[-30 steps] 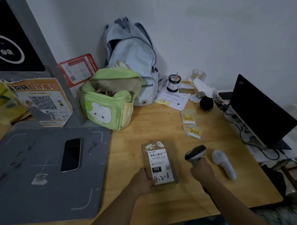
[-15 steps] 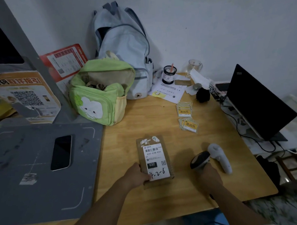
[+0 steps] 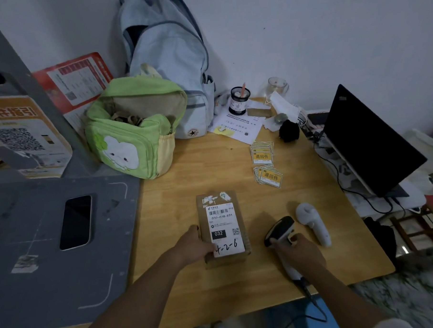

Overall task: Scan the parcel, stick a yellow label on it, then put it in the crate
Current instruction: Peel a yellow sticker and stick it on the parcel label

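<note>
**Scanner low on the desk, label not yet on**

The parcel lies flat on the desk, its white shipping label face up. The left hand is closed on the parcel's near-left corner, fingers wrapped over the edge. The right hand is closed around the scanner, just right of the parcel, with the scanner's head low near the desk and angled away from the barcode.

Risks, as I judge them: the left hand holds only one corner, so a lift from there could let the parcel swing or slip; pressing it flat is safer until a fuller grasp. If the scan did not register, the scanner head now points wrong to catch the barcode. The scanner's cable trails off the desk's near edge and could snag the right arm. The yellow labels sit in loose stacks beyond the parcel, to its right; peeling one single-handed may pull up several. No crate is in view, so its place is unknown.
</note>
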